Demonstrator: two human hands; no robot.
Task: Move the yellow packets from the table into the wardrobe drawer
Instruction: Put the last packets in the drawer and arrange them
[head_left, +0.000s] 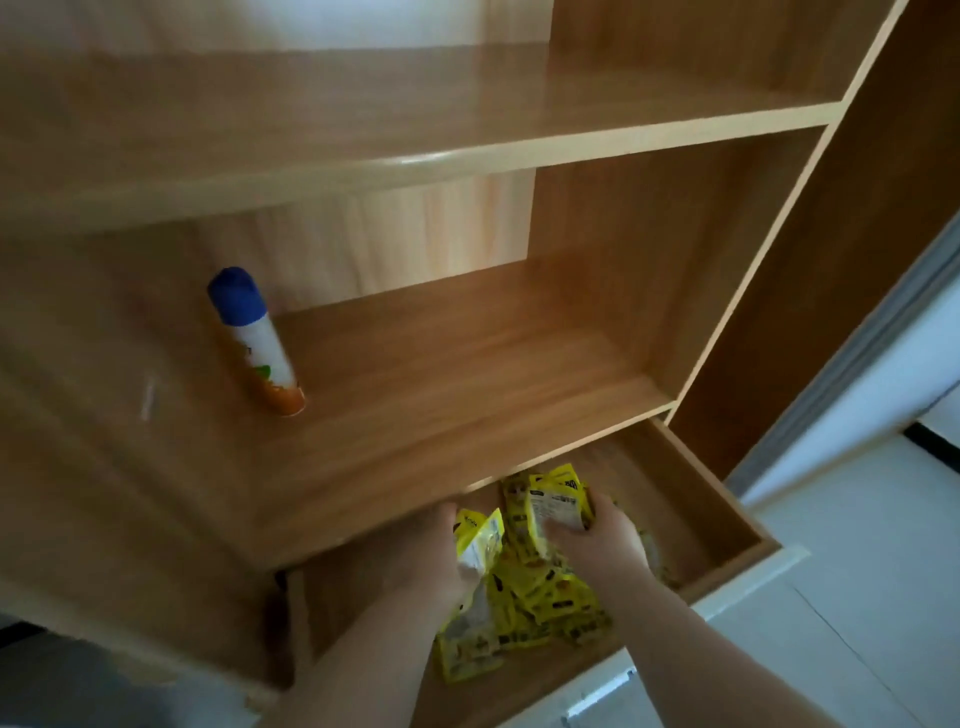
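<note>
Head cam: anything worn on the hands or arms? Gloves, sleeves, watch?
Nothing worn that shows. The left hand and right hand have no gloves, and I can make out no ring, watch or bracelet, though the frame is slightly blurred. The left forearm and right forearm are uncovered down to the bottom edge; no sleeve is in view.

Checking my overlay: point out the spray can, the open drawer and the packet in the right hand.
Spray can (257, 343): head view, white middle of its body.
Drawer (701, 499): head view, inner right wall.
Held packet (553, 506): head view, its pale printed face.

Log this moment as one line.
drawer: open | yellow packets: piled inside | left hand: gripping some | right hand: gripping some
</note>
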